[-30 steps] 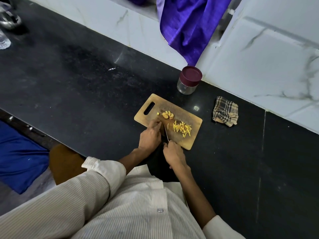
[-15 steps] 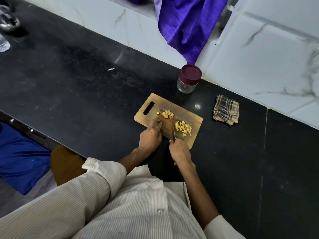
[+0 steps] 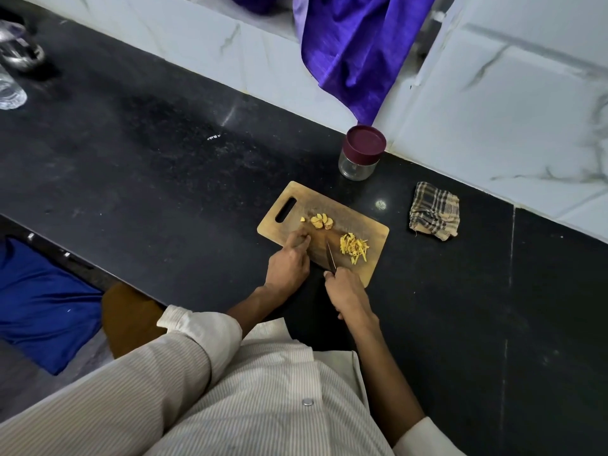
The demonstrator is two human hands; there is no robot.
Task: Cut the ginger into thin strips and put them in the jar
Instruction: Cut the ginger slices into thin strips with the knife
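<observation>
My right hand (image 3: 345, 292) grips the knife (image 3: 330, 256) at the board's (image 3: 375, 251) six o'clock; left hand's (image 3: 289, 263) fingers curled, pressing the board.

**Knife moves back from the strips**

A second ago my right hand (image 3: 345, 291) held the knife (image 3: 330, 256) near my left hand (image 3: 289, 261). Half a second ago the blade stood right beside the pile of strips (image 3: 353, 246). Now it has drawn back a little, leaving a gap. My right hand has moved with it.
</observation>
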